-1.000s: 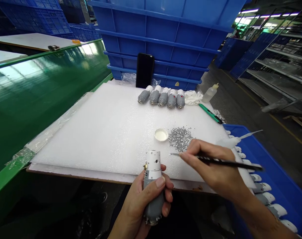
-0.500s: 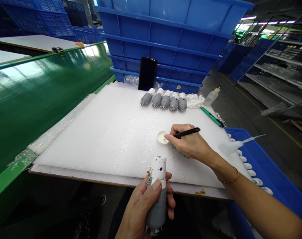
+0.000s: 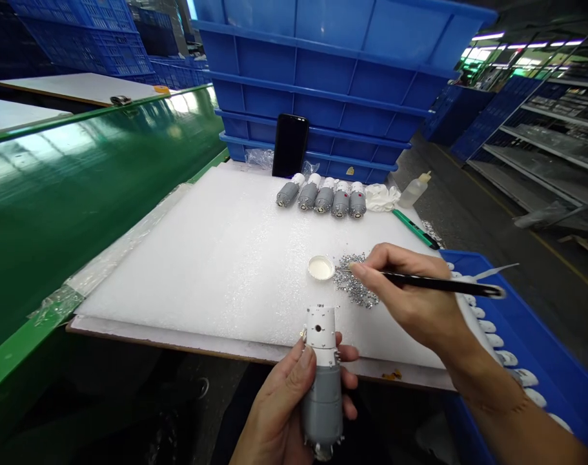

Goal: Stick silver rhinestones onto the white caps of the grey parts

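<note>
My left hand (image 3: 281, 403) is wrapped round a grey-and-white cylindrical model (image 3: 323, 394), white end up, with tiny metal parts round its sides and ends. Black tweezers (image 3: 443, 284) are pinched in my right hand (image 3: 412, 307), their thin tip pointing left. That tip is over the edge of a pile of tiny silvery parts (image 3: 356, 290); whether it grips one is too small to tell. Just left of the pile lies a small white cap (image 3: 320, 267) with a cream-coloured substance in it.
Several similar models (image 3: 323, 197) stand in a row before a phone (image 3: 290, 146) and stacked blue crates (image 3: 313, 71). At the right are a squeeze bottle (image 3: 414, 191), a green cutter knife (image 3: 416, 228) and a blue bin (image 3: 540, 329) of white parts. White foam (image 3: 201, 258) covers the table.
My right hand has moved right with the tweezers, from the white cap to the silvery pile, and the tweezers lie flatter. The model in my left hand sits slightly further right in view.
</note>
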The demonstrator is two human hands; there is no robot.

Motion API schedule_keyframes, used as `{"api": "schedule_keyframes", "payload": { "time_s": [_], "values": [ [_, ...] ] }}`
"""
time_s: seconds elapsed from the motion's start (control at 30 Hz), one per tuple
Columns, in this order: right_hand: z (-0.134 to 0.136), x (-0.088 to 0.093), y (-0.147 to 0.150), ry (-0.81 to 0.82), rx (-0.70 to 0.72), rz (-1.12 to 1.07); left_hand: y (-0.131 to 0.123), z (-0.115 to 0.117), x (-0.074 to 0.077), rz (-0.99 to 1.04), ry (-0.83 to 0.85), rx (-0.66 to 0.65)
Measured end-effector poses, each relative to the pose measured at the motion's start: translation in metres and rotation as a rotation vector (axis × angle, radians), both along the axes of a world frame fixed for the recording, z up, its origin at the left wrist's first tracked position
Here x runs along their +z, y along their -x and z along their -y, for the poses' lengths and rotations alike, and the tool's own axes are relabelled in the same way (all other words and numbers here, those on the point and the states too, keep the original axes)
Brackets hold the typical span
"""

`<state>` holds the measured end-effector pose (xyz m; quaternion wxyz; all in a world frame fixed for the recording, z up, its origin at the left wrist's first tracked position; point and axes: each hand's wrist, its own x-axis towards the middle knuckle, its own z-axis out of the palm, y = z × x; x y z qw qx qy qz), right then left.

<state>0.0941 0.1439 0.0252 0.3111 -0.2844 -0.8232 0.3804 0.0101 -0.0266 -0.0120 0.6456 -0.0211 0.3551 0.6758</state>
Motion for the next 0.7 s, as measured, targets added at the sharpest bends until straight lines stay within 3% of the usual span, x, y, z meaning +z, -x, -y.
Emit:
{"api": "schedule_keyframes", "payload": {
  "time_s": [0.17, 0.37, 0.7],
  "values": [
    [0.028, 0.0, -0.023, 0.212, 0.047, -0.111, -0.006, -0.004, -0.001, 0.026, -0.02, 0.055],
    [0.043, -0.013, -0.031, 0.239, 0.04, -0.174, -0.013, -0.008, -0.004, 0.038, -0.06, 0.044],
    [0.045, -0.015, -0.031, 0.267, 0.041, -0.204, -0.015, -0.009, -0.012, -0.05, -0.058, 0.023]
  ]
}}
